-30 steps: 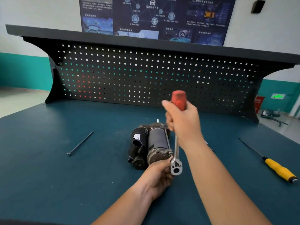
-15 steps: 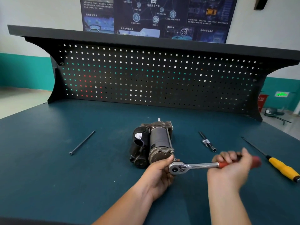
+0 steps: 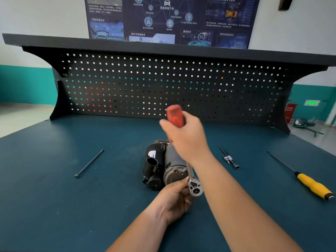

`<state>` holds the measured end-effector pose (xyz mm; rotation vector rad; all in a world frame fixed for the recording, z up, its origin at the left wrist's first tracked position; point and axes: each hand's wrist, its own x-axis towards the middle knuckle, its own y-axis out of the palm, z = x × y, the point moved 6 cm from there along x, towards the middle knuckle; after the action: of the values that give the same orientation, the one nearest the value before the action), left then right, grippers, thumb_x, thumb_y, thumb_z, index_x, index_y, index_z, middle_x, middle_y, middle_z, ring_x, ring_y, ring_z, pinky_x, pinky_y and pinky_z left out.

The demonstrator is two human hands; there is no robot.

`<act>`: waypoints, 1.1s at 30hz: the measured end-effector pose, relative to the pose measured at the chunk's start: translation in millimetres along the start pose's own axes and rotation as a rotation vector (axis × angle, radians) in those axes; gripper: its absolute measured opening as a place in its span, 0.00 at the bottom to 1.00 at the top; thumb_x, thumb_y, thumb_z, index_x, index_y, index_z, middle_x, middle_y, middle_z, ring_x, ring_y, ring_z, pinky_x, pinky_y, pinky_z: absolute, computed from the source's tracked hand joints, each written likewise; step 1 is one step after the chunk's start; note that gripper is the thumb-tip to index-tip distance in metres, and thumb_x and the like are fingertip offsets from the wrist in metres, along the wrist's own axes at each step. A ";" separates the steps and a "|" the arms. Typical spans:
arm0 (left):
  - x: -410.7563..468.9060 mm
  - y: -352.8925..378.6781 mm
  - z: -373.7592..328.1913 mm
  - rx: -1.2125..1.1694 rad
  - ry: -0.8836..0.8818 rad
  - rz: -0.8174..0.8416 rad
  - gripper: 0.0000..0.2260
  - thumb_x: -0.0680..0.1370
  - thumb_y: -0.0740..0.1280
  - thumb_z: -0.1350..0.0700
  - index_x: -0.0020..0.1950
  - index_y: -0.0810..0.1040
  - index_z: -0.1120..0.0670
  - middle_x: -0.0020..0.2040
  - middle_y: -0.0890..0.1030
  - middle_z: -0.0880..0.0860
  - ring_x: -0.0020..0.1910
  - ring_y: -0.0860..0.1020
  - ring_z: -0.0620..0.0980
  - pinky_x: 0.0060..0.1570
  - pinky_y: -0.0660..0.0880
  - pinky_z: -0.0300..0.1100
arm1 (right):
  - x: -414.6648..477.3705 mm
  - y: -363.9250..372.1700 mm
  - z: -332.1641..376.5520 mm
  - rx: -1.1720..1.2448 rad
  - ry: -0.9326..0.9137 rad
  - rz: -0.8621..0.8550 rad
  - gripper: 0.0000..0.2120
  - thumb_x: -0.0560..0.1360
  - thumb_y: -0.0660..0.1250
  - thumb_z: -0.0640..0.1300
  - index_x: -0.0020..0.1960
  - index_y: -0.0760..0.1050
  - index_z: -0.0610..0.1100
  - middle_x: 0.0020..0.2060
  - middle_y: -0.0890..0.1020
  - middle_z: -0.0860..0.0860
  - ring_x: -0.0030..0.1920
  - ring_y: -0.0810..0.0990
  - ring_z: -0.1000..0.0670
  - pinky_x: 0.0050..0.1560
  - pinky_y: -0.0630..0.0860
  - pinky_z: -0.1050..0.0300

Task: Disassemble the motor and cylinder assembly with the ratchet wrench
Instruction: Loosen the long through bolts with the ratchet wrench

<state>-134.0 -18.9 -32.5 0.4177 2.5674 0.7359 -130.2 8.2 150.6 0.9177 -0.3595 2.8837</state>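
In the head view, the motor and cylinder assembly point(image 3: 163, 166) lies on its side in the middle of the blue-green table point(image 3: 54, 197), with its round end facing the person. The ratchet wrench point(image 3: 194, 187) stands almost straight up from that near end. Its shiny head sits at the low right corner of the motor's end. I think it is on a bolt there, but the bolt itself is hidden. The right hand point(image 3: 185, 140) is wrapped tight around the red handle at the top, and it looks blurry, so it is likely in mid swing. The left hand point(image 3: 174, 200) has its fingers curled around the wrench head and pinches it against the motor. To do this step well, the left hand should press the head flat onto the bolt so it cannot slip off. The right hand should swing the handle in wide, even arcs and not tip it sideways. The motor could roll, so it needs a firm hold. A long bolt point(image 3: 89, 163) lies well off to the left, so I guess one is out already. Two thin metal bars point(image 3: 230, 158) lie to the right, and a yellow screwdriver point(image 3: 312, 184) lies farther right.
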 end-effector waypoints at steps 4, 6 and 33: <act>1.7 -1.7 0.5 0.029 0.017 -0.021 0.12 0.78 0.63 0.61 0.35 0.76 0.54 0.29 0.72 0.49 0.24 0.69 0.41 0.25 0.61 0.31 | -9.2 14.2 4.7 -0.072 -0.064 0.023 0.21 0.71 0.69 0.40 0.27 0.60 0.49 0.19 0.64 0.58 0.22 0.62 0.57 0.24 0.60 0.68; 3.6 -2.2 -1.6 0.028 0.046 -0.039 0.13 0.77 0.63 0.63 0.34 0.76 0.53 0.32 0.68 0.49 0.25 0.67 0.41 0.24 0.61 0.30 | -7.9 2.0 2.3 -0.012 -0.037 -0.027 0.19 0.71 0.70 0.41 0.28 0.63 0.49 0.20 0.65 0.57 0.24 0.63 0.57 0.27 0.62 0.66; -2.3 2.2 -1.5 0.029 0.035 0.018 0.08 0.72 0.68 0.52 0.36 0.82 0.54 0.29 0.80 0.50 0.24 0.75 0.43 0.21 0.64 0.31 | 5.0 -38.7 -20.2 0.398 0.105 -0.187 0.12 0.74 0.67 0.38 0.35 0.67 0.45 0.20 0.69 0.54 0.20 0.64 0.56 0.21 0.62 0.64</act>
<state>-132.5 -18.6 -29.4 0.4415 2.6129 0.7192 -139.2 50.8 145.0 0.7900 0.3045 2.8585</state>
